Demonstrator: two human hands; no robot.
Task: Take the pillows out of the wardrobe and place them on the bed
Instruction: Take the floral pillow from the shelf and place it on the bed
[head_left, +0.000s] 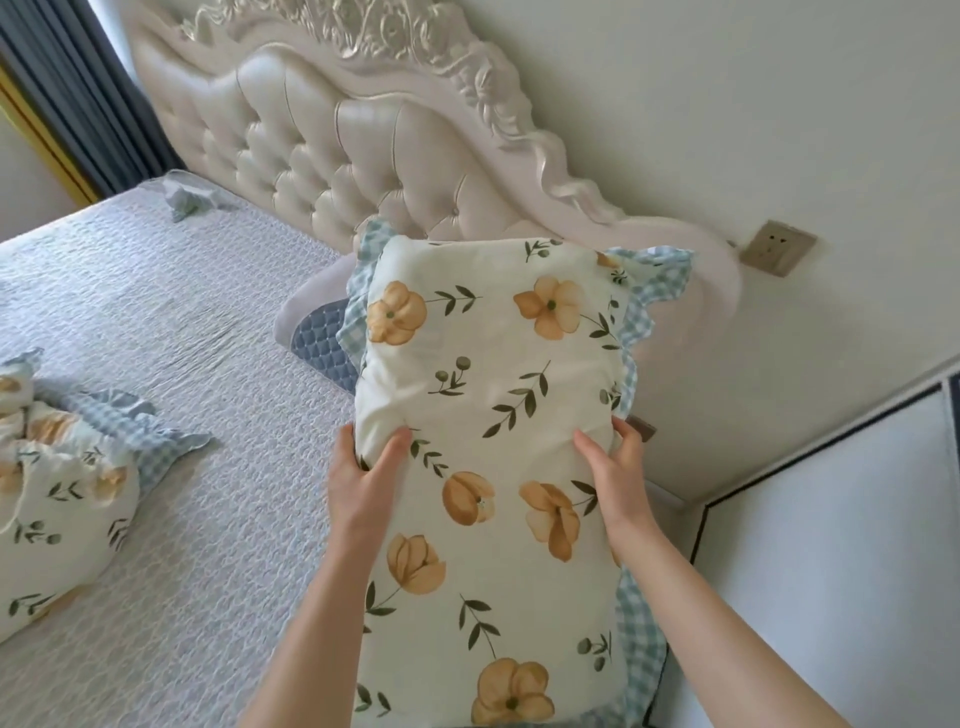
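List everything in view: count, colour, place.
held pillow: one, cream with orange flowers, blue gingham frill, held at the bed's right edge
second pillow: one, same print, lying on the bed at left
bed cover: one, pale grey, quilted
headboard: one, cream, tufted, against the wall
wall socket: one, grey, right of the headboard
curtain: dark grey, top left
left hand: gripping the pillow's left side
right hand: gripping its right side
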